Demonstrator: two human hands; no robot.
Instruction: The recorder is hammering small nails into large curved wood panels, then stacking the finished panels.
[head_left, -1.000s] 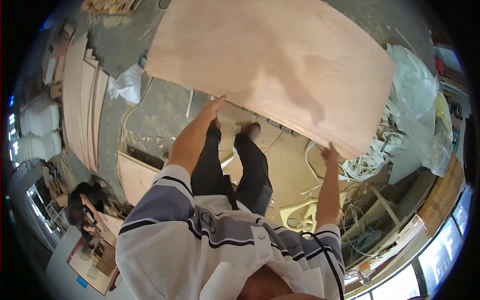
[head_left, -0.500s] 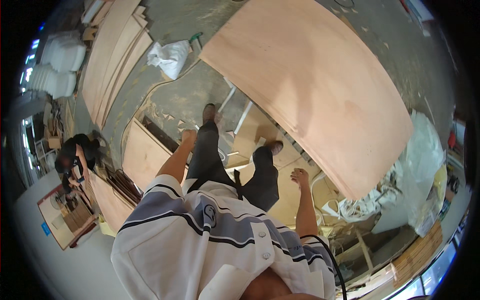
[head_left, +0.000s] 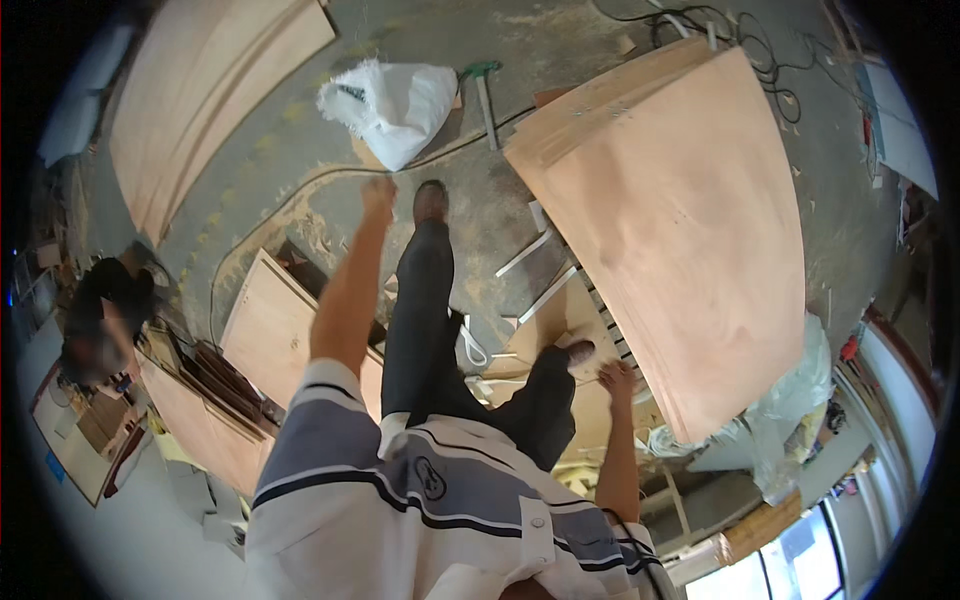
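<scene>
My left hand is stretched out ahead beside my left shoe, smeared by motion, so its fingers do not show clearly. Nearest to it is a white woven sack on the floor. My right hand hangs beside the near left edge of a large stack of plywood sheets, its fingers curled and nothing visible in them. Whether it touches the stack's edge I cannot tell. A hammer with a green head lies on the floor between the sack and the stack.
More plywood sheets lie at the far left, and smaller panels lean at my left. A person in dark clothes bends at the left. White strips lie near my feet; clear plastic sheeting bunches at the right. Black cable coils behind.
My view has turned and shifted forward, so the sack and hammer appear nearer. My left arm has swung forward. My right hand now appears closer to the plywood stack's edge.
</scene>
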